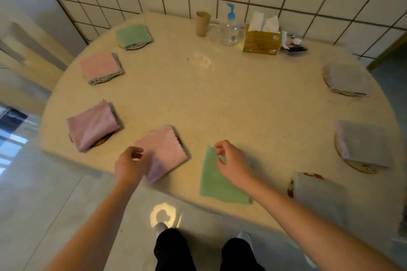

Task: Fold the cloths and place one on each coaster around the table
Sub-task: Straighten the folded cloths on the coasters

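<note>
White tiled wall with dark grout behind a round beige table [220, 103]. Top centre of the frame: brown paper cup [203, 23], clear pump bottle [230, 28] with blue nozzle, yellow tissue box [262, 42]; print on the box and the bottle label too blurred to read. Folded cloths sit on coasters around the rim: green cloth [134, 35] upper left, pink cloth [100, 68] below it, second pink cloth [92, 125] mid left, three grey cloths on the right, e.g. [348, 79]. Bottom centre: folded pink cloth near edge [164, 152], coaster barely showing under it. Flat green cloth [220, 180] beside it, part-folded, lower corner hanging over the table edge. Left hand [130, 164] over the near pink cloth's corner, fingers loosely curled; grip on it: cannot tell. Right hand [233, 160] over the flat green cloth's top corner, thumb and forefinger narrow, apparently pinching the edge
</note>
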